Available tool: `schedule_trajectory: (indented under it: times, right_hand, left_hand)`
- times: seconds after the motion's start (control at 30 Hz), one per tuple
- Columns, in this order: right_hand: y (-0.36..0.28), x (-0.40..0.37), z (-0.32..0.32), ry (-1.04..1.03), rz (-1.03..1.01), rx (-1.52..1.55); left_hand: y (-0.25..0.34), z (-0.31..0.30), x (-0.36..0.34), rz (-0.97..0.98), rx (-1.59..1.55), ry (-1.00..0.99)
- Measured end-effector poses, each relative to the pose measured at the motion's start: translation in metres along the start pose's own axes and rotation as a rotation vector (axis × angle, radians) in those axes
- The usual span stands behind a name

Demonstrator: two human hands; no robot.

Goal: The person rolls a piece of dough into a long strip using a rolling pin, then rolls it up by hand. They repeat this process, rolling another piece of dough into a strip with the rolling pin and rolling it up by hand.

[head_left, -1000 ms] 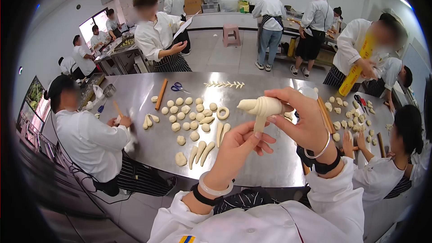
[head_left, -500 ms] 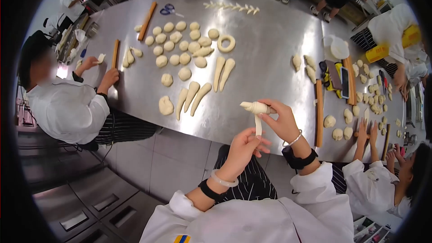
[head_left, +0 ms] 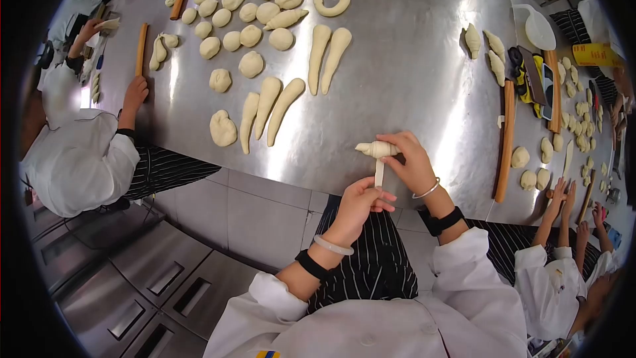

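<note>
My right hand (head_left: pixel 412 164) pinches one end of a small dough roll (head_left: pixel 375 150), wound in layers with a tapered tip pointing left. From its underside hangs a flat dough strip (head_left: pixel 379 174). My left hand (head_left: pixel 361 207) grips the lower end of that strip between thumb and fingers. Both hands are in front of me, near the table's front edge. Beyond them to the left lie tapered dough pieces (head_left: pixel 267 107), a longer pair (head_left: pixel 318 59) and a dough ring (head_left: pixel 332 0).
Many dough balls (head_left: pixel 250 36) lie on the steel table (head_left: pixel 397 59). A wooden rolling pin (head_left: pixel 505 139) rests to the right, near shaped rolls (head_left: pixel 472 41) and a white bowl (head_left: pixel 535 26). A co-worker's hand (head_left: pixel 136 91) holds another pin on the left; other workers' hands (head_left: pixel 562 199) are at right.
My view has tipped downward, so the table's things appear higher in the picture. Both hands keep their hold on the dough roll and its strip, which hangs nearly straight.
</note>
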State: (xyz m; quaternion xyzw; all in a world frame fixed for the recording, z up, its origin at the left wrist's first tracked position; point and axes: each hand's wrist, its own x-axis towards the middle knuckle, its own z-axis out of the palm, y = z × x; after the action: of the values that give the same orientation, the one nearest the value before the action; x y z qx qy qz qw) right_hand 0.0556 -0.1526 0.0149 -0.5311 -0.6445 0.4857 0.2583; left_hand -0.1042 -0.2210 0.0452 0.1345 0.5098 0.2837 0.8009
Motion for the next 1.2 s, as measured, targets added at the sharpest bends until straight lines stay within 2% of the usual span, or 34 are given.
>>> schedule_trajectory:
  times: [0.07, 0.27, 0.7, 0.8, 0.87, 1.2]
  right_hand:
    - [0.009, -0.001, 0.003, 0.025, -0.227, -0.106]
    - [-0.003, -0.005, -0.005, 0.006, -0.299, -0.144]
    - [0.003, -0.013, -0.007, 0.041, -0.342, -0.23]
    - [0.004, -0.016, -0.006, 0.034, -0.249, -0.151]
    - [0.006, -0.017, -0.007, 0.037, -0.358, -0.227]
    - [0.006, -0.026, -0.003, 0.015, -0.415, -0.242]
  left_hand:
    - [-0.004, -0.001, 0.001, -0.029, -0.003, 0.004]
    - [-0.009, 0.005, -0.001, -0.082, -0.083, 0.024]
    - [-0.004, 0.013, -0.009, -0.146, -0.105, 0.053]
    - [-0.007, 0.012, -0.007, -0.149, -0.095, 0.061]
    - [-0.009, 0.012, -0.006, -0.153, -0.091, 0.063]
    - [-0.017, 0.013, -0.005, -0.133, -0.108, 0.085]
